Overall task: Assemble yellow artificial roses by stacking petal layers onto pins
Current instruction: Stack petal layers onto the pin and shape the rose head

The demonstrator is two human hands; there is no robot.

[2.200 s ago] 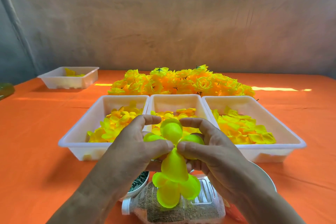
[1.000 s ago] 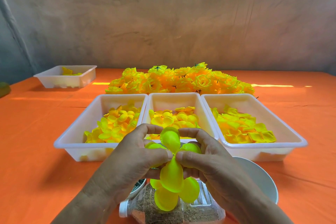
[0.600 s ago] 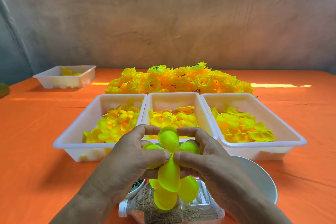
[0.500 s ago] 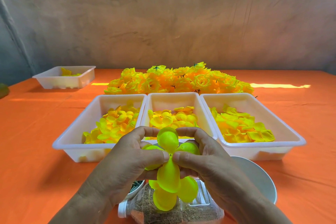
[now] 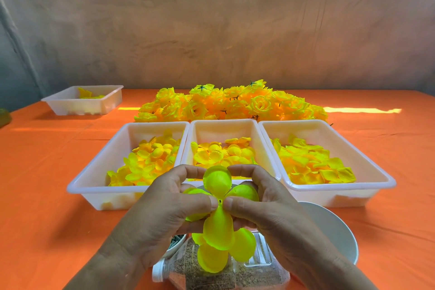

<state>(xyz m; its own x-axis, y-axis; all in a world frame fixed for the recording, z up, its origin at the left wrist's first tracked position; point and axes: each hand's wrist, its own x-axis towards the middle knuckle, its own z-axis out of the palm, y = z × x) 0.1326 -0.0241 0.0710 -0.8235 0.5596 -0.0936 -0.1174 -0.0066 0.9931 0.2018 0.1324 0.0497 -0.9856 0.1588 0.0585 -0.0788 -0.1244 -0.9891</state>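
Front centre, just above the near edge of the tabletop (image 5: 47, 195), I have a yellow-green petal layer (image 5: 217, 180) held up facing the camera. Its long axis runs near vertical in frame, one lobe straight up, the opposite lobe straight down, and side lobes tucked behind the hands. Left hand (image 5: 162, 214) and right hand (image 5: 266, 205) meet at its centre hole. The fingers (image 5: 209, 202) are clamped on the layer, thumbs in front and the rest curled behind. A second petal cluster (image 5: 211, 260) hangs below and overlaps the bottom lobe; I can't tell whether the two are joined. The lobes are rounded, cupped and translucent. Beyond the hands three white trays sit side by side: left tray (image 5: 94, 179), middle tray (image 5: 223, 125) and right tray (image 5: 367, 167), each holding loose yellow petals. A pile of finished roses (image 5: 230, 103) lies behind them, and a far tray (image 5: 70, 106) sits back left. Under the hands and partly hidden are a small dish (image 5: 175, 241) of dark thin pieces, a bottle (image 5: 188, 275) of brown granules lying down, and a white bowl (image 5: 334, 235) on the right.
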